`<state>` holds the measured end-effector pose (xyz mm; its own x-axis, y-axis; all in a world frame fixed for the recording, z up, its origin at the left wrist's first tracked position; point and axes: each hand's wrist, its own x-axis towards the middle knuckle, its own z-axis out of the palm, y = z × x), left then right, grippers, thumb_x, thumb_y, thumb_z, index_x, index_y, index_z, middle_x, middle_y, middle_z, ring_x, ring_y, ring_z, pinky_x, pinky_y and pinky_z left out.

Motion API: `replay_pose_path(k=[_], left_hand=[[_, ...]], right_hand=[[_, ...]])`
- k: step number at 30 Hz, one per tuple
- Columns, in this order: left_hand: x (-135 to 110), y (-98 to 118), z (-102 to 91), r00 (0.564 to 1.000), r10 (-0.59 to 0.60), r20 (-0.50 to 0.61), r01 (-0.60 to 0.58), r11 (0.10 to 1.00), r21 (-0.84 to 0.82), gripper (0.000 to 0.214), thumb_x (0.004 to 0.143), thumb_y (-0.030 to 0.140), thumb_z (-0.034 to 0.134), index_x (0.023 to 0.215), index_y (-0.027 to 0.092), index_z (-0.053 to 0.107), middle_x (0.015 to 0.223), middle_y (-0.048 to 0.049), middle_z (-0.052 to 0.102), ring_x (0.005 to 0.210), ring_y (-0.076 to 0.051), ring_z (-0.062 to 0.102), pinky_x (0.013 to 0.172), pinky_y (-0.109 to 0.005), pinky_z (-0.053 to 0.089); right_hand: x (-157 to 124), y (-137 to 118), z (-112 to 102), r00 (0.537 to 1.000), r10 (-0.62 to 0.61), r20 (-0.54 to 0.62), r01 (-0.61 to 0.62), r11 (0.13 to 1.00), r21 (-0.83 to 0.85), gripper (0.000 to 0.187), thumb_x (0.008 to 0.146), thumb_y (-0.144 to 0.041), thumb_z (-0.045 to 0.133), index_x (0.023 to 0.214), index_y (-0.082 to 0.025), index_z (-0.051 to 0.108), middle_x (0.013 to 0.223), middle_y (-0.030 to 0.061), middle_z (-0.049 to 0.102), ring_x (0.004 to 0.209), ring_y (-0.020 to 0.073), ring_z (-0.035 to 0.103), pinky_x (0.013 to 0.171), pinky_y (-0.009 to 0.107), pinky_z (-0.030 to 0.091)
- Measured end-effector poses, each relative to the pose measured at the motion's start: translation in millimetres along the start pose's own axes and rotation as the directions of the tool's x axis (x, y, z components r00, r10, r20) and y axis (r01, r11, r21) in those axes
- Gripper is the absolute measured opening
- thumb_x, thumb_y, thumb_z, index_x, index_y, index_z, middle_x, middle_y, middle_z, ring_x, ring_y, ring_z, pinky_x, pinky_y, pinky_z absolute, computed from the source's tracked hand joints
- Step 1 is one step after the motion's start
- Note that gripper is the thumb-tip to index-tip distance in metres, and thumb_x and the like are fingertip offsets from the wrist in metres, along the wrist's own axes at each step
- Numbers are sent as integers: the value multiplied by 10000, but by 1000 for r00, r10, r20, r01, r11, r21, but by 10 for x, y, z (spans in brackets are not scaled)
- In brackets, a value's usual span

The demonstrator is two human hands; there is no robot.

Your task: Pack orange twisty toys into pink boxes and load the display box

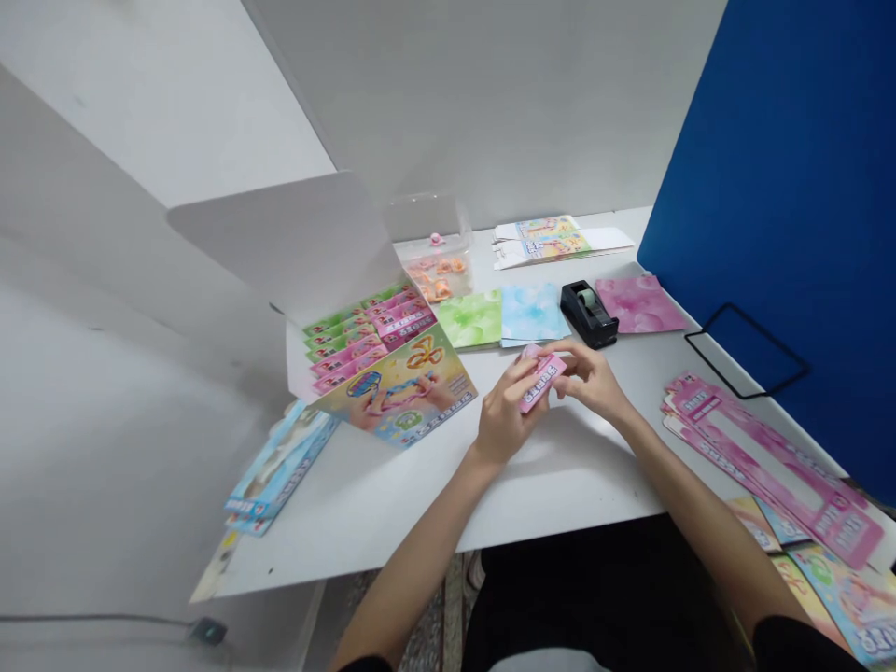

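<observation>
Both my hands meet over the middle of the white table (392, 504) on a small pink printed box (541, 381). My left hand (502, 415) grips its near end, fingers curled round it. My right hand (592, 376) pinches the far end from the right. The box is held a little above the table, tilted. Just behind it stands a black tape dispenser (589, 313).
An open display carton (392, 373) holding rows of pink and green boxes stands left. Green (472, 319), blue (533, 313) and pink (638, 303) sheets lie behind. Flat pink cartons (763, 462) are stacked right. A clear bag of orange pieces (438, 273) and a blue panel (791, 205) stand behind.
</observation>
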<state>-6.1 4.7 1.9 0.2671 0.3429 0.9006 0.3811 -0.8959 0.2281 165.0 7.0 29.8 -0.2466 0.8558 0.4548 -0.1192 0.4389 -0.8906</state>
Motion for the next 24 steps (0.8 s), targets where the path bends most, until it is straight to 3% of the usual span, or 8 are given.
replay_pose_path(k=[3, 6, 10, 14, 19, 24], left_hand=[[-21, -4, 11, 997, -68, 43, 67, 998, 16, 473, 909, 236, 588, 1329, 221, 372, 1218, -135, 630, 1176, -221, 621, 929, -399, 558], [-48, -19, 21, 987, -140, 75, 137, 990, 42, 487, 911, 288, 588, 1346, 198, 388, 1184, -145, 650, 1141, -228, 640, 926, -381, 557], [-77, -56, 44, 994, -104, 42, 102, 994, 33, 536, 927, 310, 560, 1402, 207, 335, 1193, -137, 657, 1162, -229, 628, 950, -385, 543], [-90, -73, 58, 997, -72, 11, 72, 997, 4, 538, 934, 272, 549, 1416, 217, 318, 1200, -136, 658, 1164, -226, 627, 954, -391, 542], [-100, -62, 56, 992, -107, 63, 109, 993, -34, 492, 943, 251, 527, 1399, 233, 344, 1242, -133, 645, 1195, -221, 610, 961, -385, 538], [-92, -56, 55, 997, -64, 34, 67, 995, -69, 534, 947, 282, 531, 1426, 255, 296, 1236, -120, 649, 1186, -220, 617, 949, -381, 538]], right_hand=[[-3, -17, 13, 1000, 13, -29, -15, 997, -77, 324, 788, -375, 739, 1074, -235, 675, 960, 32, 672, 595, 102, 585, 503, 230, 510], [-6, -15, -5, 1000, 19, -10, -20, 996, -89, 294, 861, -385, 653, 1111, -233, 679, 903, 20, 670, 522, 83, 559, 483, 235, 515], [-4, 11, -29, 998, -13, 60, 20, 993, -119, 336, 831, -373, 698, 1136, -236, 661, 849, 6, 663, 556, 96, 582, 521, 239, 527], [4, 44, -16, 1000, -14, 26, 16, 998, -65, 397, 746, -424, 774, 1070, -225, 660, 849, 9, 663, 588, 112, 603, 498, 232, 529], [11, 42, -21, 997, -20, 69, 16, 998, 60, 468, 785, -586, 668, 1055, -204, 652, 804, 9, 651, 506, 91, 585, 449, 209, 476], [10, -27, -38, 997, 52, 54, -54, 998, 32, 339, 781, -432, 742, 1017, -212, 638, 804, -1, 650, 534, 94, 599, 478, 205, 468]])
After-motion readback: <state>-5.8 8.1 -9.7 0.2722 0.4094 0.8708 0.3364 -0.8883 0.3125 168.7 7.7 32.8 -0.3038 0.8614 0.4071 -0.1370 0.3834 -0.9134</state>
